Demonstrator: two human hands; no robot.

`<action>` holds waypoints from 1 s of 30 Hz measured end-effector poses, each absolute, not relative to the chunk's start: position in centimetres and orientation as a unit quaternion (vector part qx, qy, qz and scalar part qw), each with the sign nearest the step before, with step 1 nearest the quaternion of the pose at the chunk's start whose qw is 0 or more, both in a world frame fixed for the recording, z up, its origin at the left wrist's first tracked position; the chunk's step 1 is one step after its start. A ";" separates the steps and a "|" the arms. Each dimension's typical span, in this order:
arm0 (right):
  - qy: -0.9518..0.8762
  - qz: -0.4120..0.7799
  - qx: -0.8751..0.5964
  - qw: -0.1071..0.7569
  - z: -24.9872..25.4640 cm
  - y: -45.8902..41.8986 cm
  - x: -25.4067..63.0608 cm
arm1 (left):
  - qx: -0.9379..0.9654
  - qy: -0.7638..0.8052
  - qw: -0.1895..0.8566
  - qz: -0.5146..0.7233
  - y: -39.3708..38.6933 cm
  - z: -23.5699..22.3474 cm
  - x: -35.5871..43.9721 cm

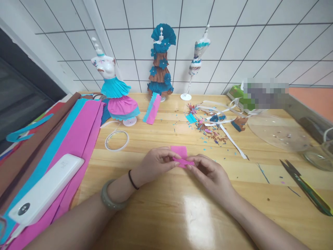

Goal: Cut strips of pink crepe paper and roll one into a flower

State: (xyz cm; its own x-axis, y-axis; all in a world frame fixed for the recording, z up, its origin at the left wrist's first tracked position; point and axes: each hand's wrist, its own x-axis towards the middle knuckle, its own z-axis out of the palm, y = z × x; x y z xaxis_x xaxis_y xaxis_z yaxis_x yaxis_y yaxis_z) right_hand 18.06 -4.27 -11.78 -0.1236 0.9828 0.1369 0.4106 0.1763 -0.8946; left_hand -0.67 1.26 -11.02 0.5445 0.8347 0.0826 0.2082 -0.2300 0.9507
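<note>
A small strip of pink crepe paper (179, 151) is held between my two hands above the middle of the wooden table. Its near end is bent or folded across, and the far part lies flat. My left hand (160, 161) pinches the fold's left end between thumb and fingers. At the right end, my right hand (208, 171) grips the same fold with thumb and fingertips. Beyond them stands a small mannequin (104, 67) in a blue and pink pleated skirt. A second mannequin (161, 66) wears a tiered teal and brown dress. The third mannequin (200, 48) is mostly bare.
Rolled crepe paper (78, 121) and a white power bank (47, 189) lie at left. A tape roll (117, 140) and a blue-pink strip (152, 109) are nearby. Paper scraps (208, 128), scissors (307, 187) and a glass jar (318, 156) occupy the right.
</note>
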 end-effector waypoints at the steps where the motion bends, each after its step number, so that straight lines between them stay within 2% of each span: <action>1: -0.663 0.351 -0.532 0.394 -11.7 -4.3 18.1 | 0.728 0.357 0.496 0.311 1.2 -10.9 -0.7; 6: -0.688 0.318 -0.527 0.385 -11.6 -4.6 17.9 | 0.794 0.308 0.404 0.335 1.1 -10.6 -0.7; 11: -0.716 0.288 -0.507 0.383 -11.6 -4.8 17.7 | 0.843 0.290 0.332 0.309 0.9 -11.0 -0.5; 24: -0.733 0.306 -0.470 0.384 -11.3 -4.5 17.8 | 0.837 0.303 0.340 0.302 0.7 -10.5 -0.3; 30: -0.674 0.355 -0.495 0.419 -11.3 -4.4 17.9 | 0.791 0.336 0.395 0.324 0.9 -10.6 -0.7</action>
